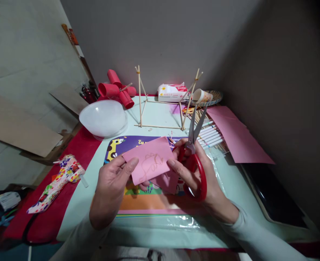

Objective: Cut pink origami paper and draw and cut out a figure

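Left hand (109, 188): grip pinching left edge of pink paper piece (149, 163), thumb on top, fingers beneath. Paper held just above colour-paper pack (138, 174), near centre of bench (230, 181); faint curly pencil outline on upper face. Right hand (200, 177): grip closed through red handles of scissors (194, 152), fingertips touching right edge of paper; blades slightly parted, pointing far, clear of paper. Far centre: stick frame (162, 103), upright, tied at corners. Far left: clear plastic bowl (104, 117), red paper tubes (118, 90) behind. Far right: markers (211, 134) in a row, pink sheet (237, 136) flat beside. Near left, on red cloth: patterned glue gun (58, 181).
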Motion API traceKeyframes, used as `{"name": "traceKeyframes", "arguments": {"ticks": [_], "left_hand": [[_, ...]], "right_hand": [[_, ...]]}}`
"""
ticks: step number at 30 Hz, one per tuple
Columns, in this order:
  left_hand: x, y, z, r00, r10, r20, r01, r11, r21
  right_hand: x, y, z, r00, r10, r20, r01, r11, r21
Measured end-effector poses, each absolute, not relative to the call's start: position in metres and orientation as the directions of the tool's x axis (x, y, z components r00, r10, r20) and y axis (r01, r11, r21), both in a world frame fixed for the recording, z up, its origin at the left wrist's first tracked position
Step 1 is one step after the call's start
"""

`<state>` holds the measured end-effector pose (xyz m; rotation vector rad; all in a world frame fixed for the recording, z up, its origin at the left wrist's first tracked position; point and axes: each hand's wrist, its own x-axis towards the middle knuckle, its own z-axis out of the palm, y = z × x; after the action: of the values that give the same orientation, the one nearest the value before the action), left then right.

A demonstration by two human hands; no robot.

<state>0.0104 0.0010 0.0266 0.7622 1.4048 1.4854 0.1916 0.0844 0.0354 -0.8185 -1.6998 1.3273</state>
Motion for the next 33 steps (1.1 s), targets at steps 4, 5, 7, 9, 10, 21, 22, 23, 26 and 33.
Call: {"name": "traceKeyframes", "arguments": {"ticks": [4,5,7,9,10,21,22,23,26,33], "left_hand": [[0.012,-0.001,0.03,-0.278,0.934,-0.225,-0.256,0.153,0.954],[0.012,-0.001,0.032,-0.239,0.937,-0.255,-0.245,0.196,0.949],[0.013,0.0,0.035,-0.211,0.931,-0.299,-0.189,0.261,0.947],[0.014,0.001,0.037,-0.262,0.918,-0.297,-0.175,0.257,0.95],[0.013,0.002,0.037,-0.306,0.911,-0.278,-0.199,0.224,0.954],[0.012,0.005,0.04,-0.607,0.777,-0.168,-0.327,-0.052,0.944],[0.013,0.006,0.042,-0.604,0.781,-0.16,-0.323,-0.056,0.945],[0.014,0.006,0.043,-0.596,0.789,-0.15,-0.311,-0.055,0.949],[0.017,0.005,0.045,-0.564,0.815,-0.133,-0.288,-0.043,0.957],[0.019,0.007,0.046,-0.538,0.826,-0.17,-0.313,-0.008,0.95]], "right_hand": [[0.189,0.083,0.033,-0.505,0.841,0.194,-0.031,0.207,-0.978],[0.189,0.083,0.033,-0.531,0.828,0.178,-0.041,0.185,-0.982],[0.189,0.084,0.033,-0.583,0.799,0.147,-0.03,0.159,-0.987],[0.191,0.087,0.037,-0.616,0.777,0.127,0.04,0.192,-0.981],[0.193,0.089,0.04,-0.628,0.769,0.121,0.098,0.233,-0.968],[0.204,0.087,0.062,-0.773,0.633,-0.039,0.426,0.473,-0.771],[0.203,0.086,0.061,-0.776,0.63,-0.032,0.424,0.484,-0.766],[0.202,0.085,0.061,-0.777,0.629,-0.025,0.421,0.49,-0.763],[0.201,0.085,0.059,-0.773,0.634,-0.013,0.422,0.499,-0.757],[0.201,0.085,0.058,-0.755,0.656,-0.01,0.436,0.49,-0.755]]}}
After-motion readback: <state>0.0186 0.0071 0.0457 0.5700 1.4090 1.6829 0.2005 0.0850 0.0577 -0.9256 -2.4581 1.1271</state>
